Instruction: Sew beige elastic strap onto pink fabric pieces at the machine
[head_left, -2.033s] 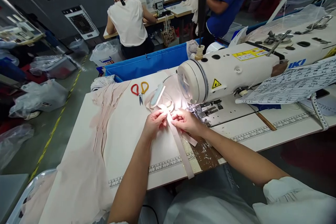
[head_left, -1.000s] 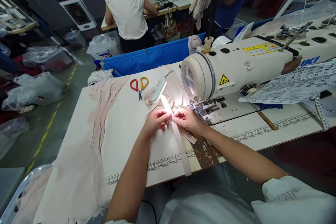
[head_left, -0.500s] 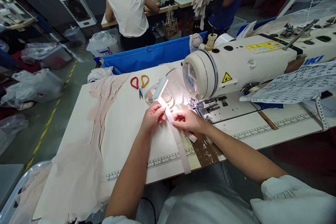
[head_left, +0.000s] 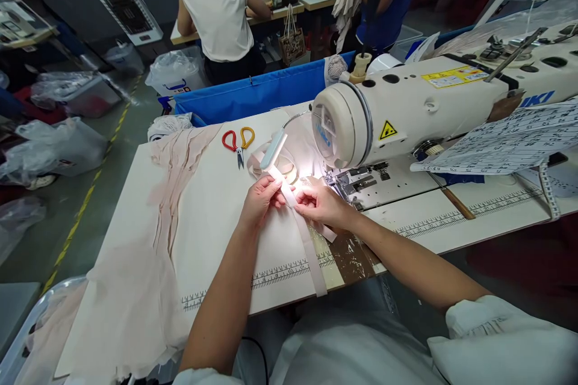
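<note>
Pale pink fabric strip (head_left: 303,234): held over the white sewing table (head_left: 217,222), left of the Juki sewing machine (head_left: 406,102). Long axis running from the lamp head (head_left: 273,150) down to the table's near edge, slanting slightly rightward and crossing the printed ruler scale (head_left: 280,274). Free end pointing toward the near side, right at the table's edge. Below the hands, fairly straight, with flat face upward.

With the left hand (head_left: 261,198), pinched along its upper stretch between thumb and forefinger. With the right hand (head_left: 321,201), gripped a little lower at its right border, thumb and bent fingertips drawn close together; hard to tell exactly how, being partly hidden.

Below the right hand, short strip end (head_left: 326,231) poking out, aimed lower right. Behind the fingers, under the light, coiled pink strip (head_left: 288,163). Farther left, well apart, red-and-yellow-handled scissors (head_left: 239,147), blades toward the near edge.
</note>
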{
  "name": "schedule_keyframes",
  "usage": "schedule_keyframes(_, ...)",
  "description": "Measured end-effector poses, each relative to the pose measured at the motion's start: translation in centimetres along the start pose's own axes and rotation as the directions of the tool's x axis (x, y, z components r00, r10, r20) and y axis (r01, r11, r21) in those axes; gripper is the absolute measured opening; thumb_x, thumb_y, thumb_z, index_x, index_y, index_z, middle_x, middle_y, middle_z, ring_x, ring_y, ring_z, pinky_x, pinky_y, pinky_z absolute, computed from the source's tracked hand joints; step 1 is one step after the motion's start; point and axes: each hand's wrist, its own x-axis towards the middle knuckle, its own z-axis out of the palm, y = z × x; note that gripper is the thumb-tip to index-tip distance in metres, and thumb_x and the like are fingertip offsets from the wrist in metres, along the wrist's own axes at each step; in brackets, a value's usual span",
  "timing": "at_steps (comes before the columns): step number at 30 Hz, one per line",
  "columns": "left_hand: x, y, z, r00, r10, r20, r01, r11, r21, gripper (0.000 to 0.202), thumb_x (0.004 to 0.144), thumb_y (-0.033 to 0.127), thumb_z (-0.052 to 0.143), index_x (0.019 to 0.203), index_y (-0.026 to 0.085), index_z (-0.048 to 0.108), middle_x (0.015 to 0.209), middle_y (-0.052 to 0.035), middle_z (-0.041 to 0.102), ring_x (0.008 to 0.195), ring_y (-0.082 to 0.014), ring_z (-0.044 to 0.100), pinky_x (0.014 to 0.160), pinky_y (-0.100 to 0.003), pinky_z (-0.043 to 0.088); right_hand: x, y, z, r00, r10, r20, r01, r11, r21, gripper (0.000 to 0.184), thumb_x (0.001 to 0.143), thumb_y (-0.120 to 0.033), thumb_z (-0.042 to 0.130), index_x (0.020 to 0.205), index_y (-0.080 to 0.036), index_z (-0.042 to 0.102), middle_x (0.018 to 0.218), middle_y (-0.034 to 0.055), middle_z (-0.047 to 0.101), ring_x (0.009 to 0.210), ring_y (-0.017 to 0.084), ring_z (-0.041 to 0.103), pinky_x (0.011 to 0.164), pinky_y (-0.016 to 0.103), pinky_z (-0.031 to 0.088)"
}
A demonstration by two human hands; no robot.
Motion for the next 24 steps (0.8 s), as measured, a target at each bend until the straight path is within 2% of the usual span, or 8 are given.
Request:
schedule_keyframes(4, 0.01, 0.11, 0.12, 0.999, -0.023, -0.031, 0.023, 1.0, -0.001, 0.03, 0.074, 0.042, 0.073, 0.083, 0.016, 0.062, 0.062, -0.0014, 0.066, 0.054, -0.0109, 0.059, 0.049, -0.019, 0.043, -0.05, -0.04, -0.04, 1.0, -0.004, 0.024, 0.004, 1.0, -0.009, 0.013, 0.075, -0.03, 0.063, 0.071, -0.018, 0.059, 0.059, -0.0024, 0.059, 0.056, 0.013, 0.054, 0.055, 0.024, 0.041)
schedule_keyframes(10, 0.11, 0.27, 0.1, 0.995, -0.014, -0.103, 0.008, 0.998, -0.066, 0.026, 0.078, 0.033, 0.07, 0.095, 0.013, 0.066, 0.065, -0.0034, 0.068, 0.058, -0.0118, 0.064, 0.051, -0.018, 0.049, -0.11, -0.37, -0.19, 0.994, 0.038, 0.098, -0.032, 0.998, -0.06, 0.018, 0.074, -0.031, 0.065, 0.067, -0.019, 0.054, 0.054, -0.0053, 0.054, 0.05, 0.011, 0.051, 0.052, 0.023, 0.037)
schedule_keyframes(13, 0.19, 0.28, -0.01, 0.99, -0.014, -0.138, 0.001, 0.996, -0.093, 0.025, 0.079, 0.03, 0.069, 0.098, 0.013, 0.066, 0.071, -0.0045, 0.071, 0.052, -0.0085, 0.061, 0.051, -0.018, 0.05, -0.16, -0.68, -0.43, 0.985, 0.053, 0.161, -0.045, 0.998, -0.054, 0.018, 0.075, -0.031, 0.065, 0.067, -0.019, 0.054, 0.053, -0.0056, 0.056, 0.046, 0.01, 0.051, 0.049, 0.022, 0.035)
schedule_keyframes(18, 0.19, 0.29, 0.02, 0.984, 0.0, -0.177, -0.017, 0.995, -0.093, 0.021, 0.081, 0.029, 0.068, 0.094, 0.013, 0.066, 0.069, -0.0037, 0.07, 0.054, -0.0093, 0.063, 0.051, -0.017, 0.051, -0.21, -0.78, -0.82, 0.957, 0.104, 0.271, -0.107, 0.994, -0.002, 0.021, 0.075, -0.033, 0.064, 0.066, -0.02, 0.052, 0.053, -0.006, 0.056, 0.041, 0.01, 0.051, 0.043, 0.021, 0.034)
schedule_keyframes(21, 0.1, 0.48, -0.01, 0.983, -0.014, -0.181, -0.001, 0.996, -0.084, 0.023, 0.082, 0.031, 0.067, 0.098, 0.013, 0.067, 0.077, -0.0057, 0.072, 0.056, -0.0088, 0.064, 0.052, -0.017, 0.052, -0.13, -0.75, -0.93, 0.96, 0.09, 0.266, -0.1, 0.995, 0.025, 0.023, 0.079, -0.034, 0.061, 0.063, -0.02, 0.052, 0.05, -0.0053, 0.055, 0.044, 0.011, 0.051, 0.045, 0.022, 0.036)
schedule_keyframes(24, -0.04, 0.76, -0.2, 0.993, -0.034, -0.111, 0.026, 0.997, -0.076, 0.03, 0.083, 0.033, 0.065, 0.106, 0.013, 0.067, 0.091, -0.0091, 0.074, 0.057, -0.0087, 0.064, 0.05, -0.017, 0.052, 0.06, -0.56, -0.92, 0.972, 0.085, 0.219, -0.107, 0.99, 0.094, 0.025, 0.081, -0.035, 0.058, 0.063, -0.019, 0.053, 0.053, -0.004, 0.057, 0.048, 0.012, 0.054, 0.047, 0.023, 0.039)
